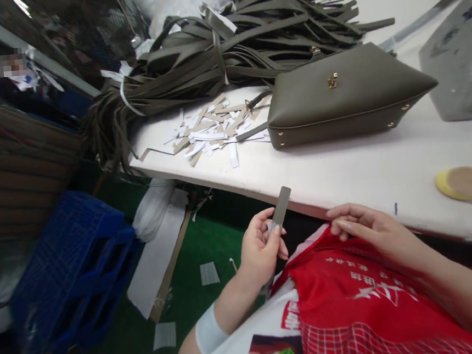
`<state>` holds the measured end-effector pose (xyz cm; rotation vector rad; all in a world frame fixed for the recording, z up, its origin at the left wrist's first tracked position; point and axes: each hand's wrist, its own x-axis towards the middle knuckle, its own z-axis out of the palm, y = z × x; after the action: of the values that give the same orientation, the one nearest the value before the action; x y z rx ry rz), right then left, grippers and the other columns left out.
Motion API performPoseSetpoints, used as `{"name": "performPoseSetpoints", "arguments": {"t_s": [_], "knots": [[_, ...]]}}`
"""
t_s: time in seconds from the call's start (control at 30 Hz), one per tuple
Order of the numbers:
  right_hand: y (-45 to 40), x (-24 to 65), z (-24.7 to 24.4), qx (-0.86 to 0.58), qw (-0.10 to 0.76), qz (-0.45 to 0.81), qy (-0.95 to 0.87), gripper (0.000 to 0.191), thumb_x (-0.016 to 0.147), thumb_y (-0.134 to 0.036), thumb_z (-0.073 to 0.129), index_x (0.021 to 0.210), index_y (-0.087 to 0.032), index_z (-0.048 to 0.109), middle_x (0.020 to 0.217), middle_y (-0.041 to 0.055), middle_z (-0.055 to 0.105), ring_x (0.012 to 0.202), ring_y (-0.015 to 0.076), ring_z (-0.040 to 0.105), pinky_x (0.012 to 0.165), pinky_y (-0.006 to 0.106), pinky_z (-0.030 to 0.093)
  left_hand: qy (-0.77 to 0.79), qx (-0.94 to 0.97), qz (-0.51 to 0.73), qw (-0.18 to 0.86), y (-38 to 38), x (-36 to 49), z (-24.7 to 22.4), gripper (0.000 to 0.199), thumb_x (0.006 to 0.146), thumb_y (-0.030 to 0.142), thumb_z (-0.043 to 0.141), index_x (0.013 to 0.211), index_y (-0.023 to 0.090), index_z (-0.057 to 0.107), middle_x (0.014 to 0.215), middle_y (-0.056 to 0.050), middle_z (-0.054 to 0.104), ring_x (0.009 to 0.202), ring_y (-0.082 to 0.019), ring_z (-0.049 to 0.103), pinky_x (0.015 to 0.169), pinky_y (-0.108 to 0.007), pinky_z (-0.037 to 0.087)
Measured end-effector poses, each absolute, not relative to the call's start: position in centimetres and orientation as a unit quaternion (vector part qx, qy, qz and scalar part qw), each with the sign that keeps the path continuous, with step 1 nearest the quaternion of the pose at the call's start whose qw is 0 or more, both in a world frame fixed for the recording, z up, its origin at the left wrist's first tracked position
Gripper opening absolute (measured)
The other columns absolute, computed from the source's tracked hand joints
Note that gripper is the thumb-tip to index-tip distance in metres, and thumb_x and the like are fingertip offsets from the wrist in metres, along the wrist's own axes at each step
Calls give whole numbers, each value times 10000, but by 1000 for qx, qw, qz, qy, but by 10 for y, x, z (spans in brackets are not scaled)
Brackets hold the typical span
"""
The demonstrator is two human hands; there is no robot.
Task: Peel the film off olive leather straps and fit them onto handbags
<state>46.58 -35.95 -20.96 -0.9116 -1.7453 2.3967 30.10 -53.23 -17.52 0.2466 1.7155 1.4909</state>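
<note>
Olive strip, between left fingers, jutting upward

A white table bears straps, scraps, 1 handbag.

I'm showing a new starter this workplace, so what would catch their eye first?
First, the smooth olive-brown handbag with gold-coloured fittings, lying on the long white table. Behind it and leftward lies a big heap of long dark olive straps. Near the table's front edge, the left hand holds a flat olive-grey strip beside a bright red printed apron.
</note>
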Motion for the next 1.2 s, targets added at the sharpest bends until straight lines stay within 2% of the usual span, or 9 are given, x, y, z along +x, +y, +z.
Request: {"name": "performPoseSetpoints", "arguments": {"t_s": [0.33, 0.97, 1.1, 1.2], "knots": [[-363, 465, -212, -296, 6, 775, -558, 388, 833, -520, 644, 1040, -192, 642, 811, 64, 668, 730, 174, 602, 706, 304, 508, 683, 128, 594, 406, -540, 301, -176, 419, 875, 363, 622, 1208, 182, 446, 838, 16, 581, 422, -37, 544, 402, -161, 466], [-368, 467, -212, -298, 15, 771, -563, 364, 839, -502, 644, 1026, -189, 647, 817, 62, 665, 716, 163, 584, 710, 306, 497, 679, 136, 581, 429, -541, 306, -174, 429, 866, 363, 627, 1209, 181, 446, 836, 14, 586, 437, -47, 553, 411, -172, 473], [-368, 466, -208, -298, 18, 770, -564, 360, 830, -501, 650, 1006, -187, 646, 800, 58, 662, 702, 162, 578, 695, 310, 493, 667, 143, 571, 457, -539, 310, -172, 422, 853, 366, 638, 1185, 175, 460, 817, 16, 585, 433, -49, 548, 405, -169, 457], [-368, 466, -207, -299, 25, 778, -552, 378, 828, -486, 658, 1061, -189, 636, 800, 44, 665, 686, 146, 575, 676, 290, 485, 645, 150, 548, 511, -537, 312, -172, 432, 843, 382, 646, 1177, 168, 474, 797, 20, 581, 414, -46, 533, 395, -168, 453]]}}
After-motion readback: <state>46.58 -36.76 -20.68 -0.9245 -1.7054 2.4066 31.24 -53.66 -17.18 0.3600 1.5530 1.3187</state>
